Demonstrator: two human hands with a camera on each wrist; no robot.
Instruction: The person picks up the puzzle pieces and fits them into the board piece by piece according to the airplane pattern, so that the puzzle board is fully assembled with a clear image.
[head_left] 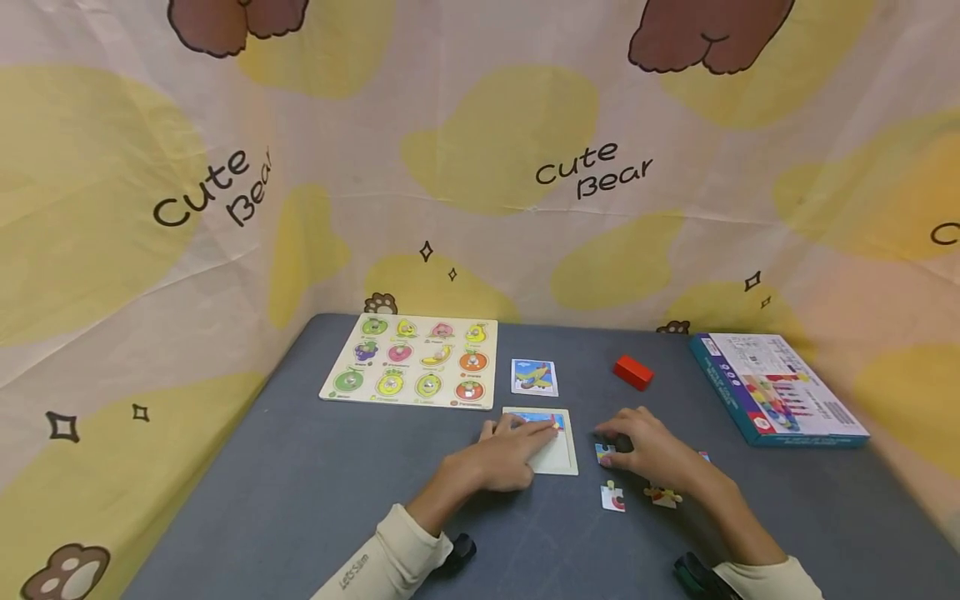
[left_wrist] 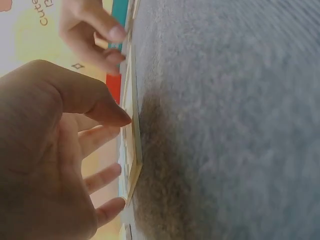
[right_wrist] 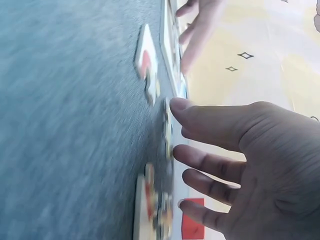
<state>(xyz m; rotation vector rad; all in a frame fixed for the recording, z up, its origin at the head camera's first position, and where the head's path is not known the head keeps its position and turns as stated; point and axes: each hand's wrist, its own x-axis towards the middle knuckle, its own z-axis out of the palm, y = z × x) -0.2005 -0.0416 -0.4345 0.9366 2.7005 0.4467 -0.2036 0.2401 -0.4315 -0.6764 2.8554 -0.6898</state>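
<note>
Head view: right of lower centre, the right hand (head_left: 651, 448) reaches over a jigsaw piece (head_left: 602, 451), thumb and forefinger parted, no firm grip showing. The piece looks squarish; its long axis is unclear. The left hand (head_left: 501, 458) lays a straight forefinger on the puzzle tray (head_left: 557, 458).

Left wrist view: that hand's fingers spread, thumb at the tray's rim.

Right wrist view: mid-frame, the piece lies edge-on, edge running vertically. Probably light and stiff; pinch opposite edges.
</note>
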